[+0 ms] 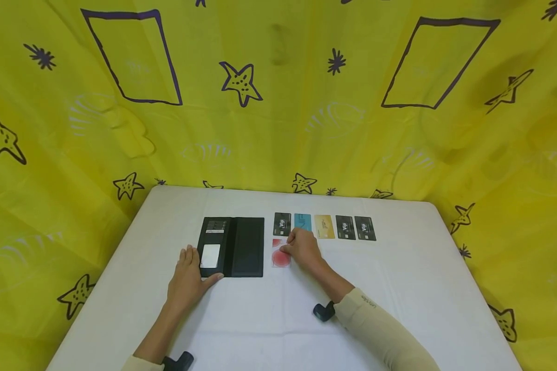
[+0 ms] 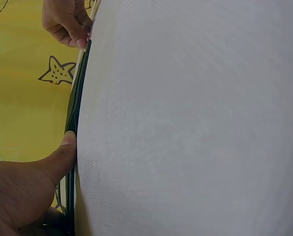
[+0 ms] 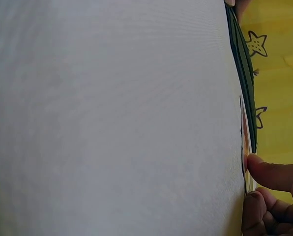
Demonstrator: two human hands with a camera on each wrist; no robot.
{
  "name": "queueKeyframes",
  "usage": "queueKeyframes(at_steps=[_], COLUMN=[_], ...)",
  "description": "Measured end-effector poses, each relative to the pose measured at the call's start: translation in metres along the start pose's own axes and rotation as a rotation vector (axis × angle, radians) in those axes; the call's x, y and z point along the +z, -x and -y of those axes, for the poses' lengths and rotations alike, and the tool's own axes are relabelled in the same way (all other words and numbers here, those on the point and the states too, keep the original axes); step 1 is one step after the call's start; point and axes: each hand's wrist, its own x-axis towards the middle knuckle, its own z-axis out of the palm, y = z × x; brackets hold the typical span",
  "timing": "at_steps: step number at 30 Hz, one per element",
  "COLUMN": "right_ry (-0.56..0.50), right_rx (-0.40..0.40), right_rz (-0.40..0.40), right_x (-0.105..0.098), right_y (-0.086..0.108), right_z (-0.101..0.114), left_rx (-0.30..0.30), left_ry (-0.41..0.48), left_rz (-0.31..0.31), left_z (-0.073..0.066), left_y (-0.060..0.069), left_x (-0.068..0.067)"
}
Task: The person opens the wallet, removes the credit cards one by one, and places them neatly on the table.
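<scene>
A: Head view. State the position of the wallet.

B: A black bifold wallet [image 1: 248, 247] lies open on the white-covered table [image 1: 385, 304], a white insert [image 1: 210, 256] in its left panel. The left hand [image 1: 184, 281], at the wallet's 8 o'clock, has its fingers extended along the left edge and its thumb spread to the lower edge.

A: And the right hand [image 1: 305, 250]?

B: Closed in a pinch on a red-and-white card [image 1: 280, 259], at the wallet's 3 o'clock. From that card, a black Vip card [image 1: 282, 224] lies at 12, a partly covered blue card [image 1: 302, 220] at 1, a gold card [image 1: 325, 227] at 2, two more black Vip cards [image 1: 345, 228] beyond.

A: Left wrist view?

B: Wallet nearly edge-on; the left thumb touches it at 9 o'clock. Right hand at 11.

A: Right wrist view?

B: Red-and-white card at 3 o'clock, seen nearly edge-on, right thumb against it. Wallet at 2.
</scene>
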Motion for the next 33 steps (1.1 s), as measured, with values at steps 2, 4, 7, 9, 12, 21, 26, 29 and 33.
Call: queueKeyframes(at_steps=[2,4,7,9,12,21,26,29,33], right_ry=[-0.006,-0.011,-0.005,0.004,0.009,0.025,0.061,0.062,0.071], right_rx=[0.002,0.006,0.007,0.0,-0.033,-0.212,-0.303,-0.352,-0.404], right_rz=[0.008,0.014,0.008,0.002,0.001,0.083,0.119,0.149,0.192], right_x=[-0.001,-0.002,-0.004,-0.005,-0.006,0.012,0.032,0.041,0.053], right_y=[0.0,0.0,0.001,0.0,-0.002,-0.018,-0.029,-0.031,-0.031], right_z=[0.0,0.001,0.004,0.009,0.018,0.053,0.067,0.075,0.085], left_rx=[-0.002,-0.002,-0.001,0.0,0.003,0.013,0.015,0.017,0.017], left_ry=[-0.001,-0.002,-0.005,-0.005,-0.001,0.001,0.004,0.001,-0.005], left_rz=[-0.001,-0.001,0.001,0.001,-0.002,-0.007,0.003,0.005,0.009], left_z=[0.0,0.0,0.0,0.0,0.0,0.001,0.001,0.001,0.002], left_y=[0.0,0.0,0.0,0.0,0.0,-0.001,-0.001,-0.001,-0.001], left_x=[0.0,0.001,0.0,0.0,0.0,-0.001,-0.001,-0.001,-0.001])
